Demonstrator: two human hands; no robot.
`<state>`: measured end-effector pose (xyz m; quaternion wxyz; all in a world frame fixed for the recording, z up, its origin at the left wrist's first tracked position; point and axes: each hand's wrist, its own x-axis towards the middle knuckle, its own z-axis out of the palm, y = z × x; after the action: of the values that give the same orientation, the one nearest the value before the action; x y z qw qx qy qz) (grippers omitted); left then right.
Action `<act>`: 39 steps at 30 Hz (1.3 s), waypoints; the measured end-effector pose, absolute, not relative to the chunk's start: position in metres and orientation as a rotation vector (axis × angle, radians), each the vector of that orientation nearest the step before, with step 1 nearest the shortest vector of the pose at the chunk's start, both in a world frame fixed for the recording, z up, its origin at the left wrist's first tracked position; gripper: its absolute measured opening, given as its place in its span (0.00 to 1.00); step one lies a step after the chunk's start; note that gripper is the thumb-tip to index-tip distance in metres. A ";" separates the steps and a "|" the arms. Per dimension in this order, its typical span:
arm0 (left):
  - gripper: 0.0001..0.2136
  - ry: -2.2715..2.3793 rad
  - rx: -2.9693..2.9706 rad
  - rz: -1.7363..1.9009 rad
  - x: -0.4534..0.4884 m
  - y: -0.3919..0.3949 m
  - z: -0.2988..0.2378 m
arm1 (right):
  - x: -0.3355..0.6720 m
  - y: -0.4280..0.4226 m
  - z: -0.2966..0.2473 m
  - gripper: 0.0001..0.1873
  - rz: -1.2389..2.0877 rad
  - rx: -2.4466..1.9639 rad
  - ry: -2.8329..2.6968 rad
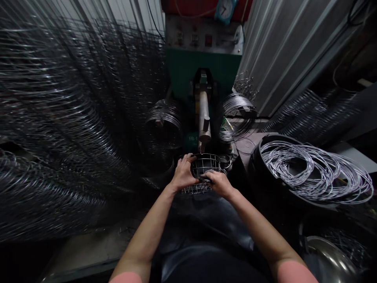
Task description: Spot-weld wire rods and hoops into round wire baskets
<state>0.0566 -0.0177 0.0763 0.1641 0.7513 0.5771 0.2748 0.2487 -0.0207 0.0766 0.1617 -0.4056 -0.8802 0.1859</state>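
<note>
Between my hands is a round wire basket [203, 188], its metal grid showing below and behind my fingers. My left hand [185, 173] is closed around the left side of its rim. My right hand [217, 181] grips the near right part, with thumb and fingers pressed together on the wire. Just beyond the basket, the metal arm of a green machine [204, 118] points down toward the rim. Parts of the basket are hidden by my fingers.
Tall stacks of wire baskets [59, 118] fill the left side. Coils of wire rings hang at the left [165, 116] and right [238, 106] of the machine. A black tub [259, 169] heaped with wire rings [309, 169] stands right, above a metal bowl [330, 255].
</note>
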 end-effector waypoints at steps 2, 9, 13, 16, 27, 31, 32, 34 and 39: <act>0.40 1.633 2.138 0.790 0.055 -0.015 0.075 | 0.247 -0.020 0.077 0.18 0.517 -1.181 -2.503; 0.39 1.577 2.133 0.839 0.052 -0.004 0.077 | 0.242 -0.016 0.085 0.19 0.481 -1.226 -2.520; 0.38 1.569 2.098 0.838 0.050 0.005 0.080 | 0.240 -0.008 0.091 0.17 0.452 -1.254 -2.499; 0.38 1.574 2.088 0.839 0.051 0.009 0.081 | 0.240 -0.004 0.091 0.16 0.448 -1.242 -2.477; 0.37 1.745 2.081 0.784 0.057 0.029 0.087 | 0.234 0.013 0.082 0.13 0.340 -1.359 -2.326; 0.36 1.733 2.060 0.810 0.055 0.039 0.083 | 0.232 0.019 0.081 0.13 0.390 -1.326 -2.219; 0.36 1.731 2.061 0.821 0.055 0.039 0.082 | 0.234 0.017 0.079 0.13 0.415 -1.293 -2.153; 0.38 1.734 2.068 0.833 0.054 0.041 0.080 | 0.239 0.007 0.073 0.14 0.500 -1.227 -1.995; 0.39 1.764 2.014 0.835 0.051 0.056 0.084 | 0.262 -0.027 0.046 0.13 0.901 -1.321 -1.650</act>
<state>0.0509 0.0564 0.0842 0.1676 0.7080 0.6201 0.2935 0.2624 -0.0269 0.0456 0.4094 -0.5245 -0.6552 0.3577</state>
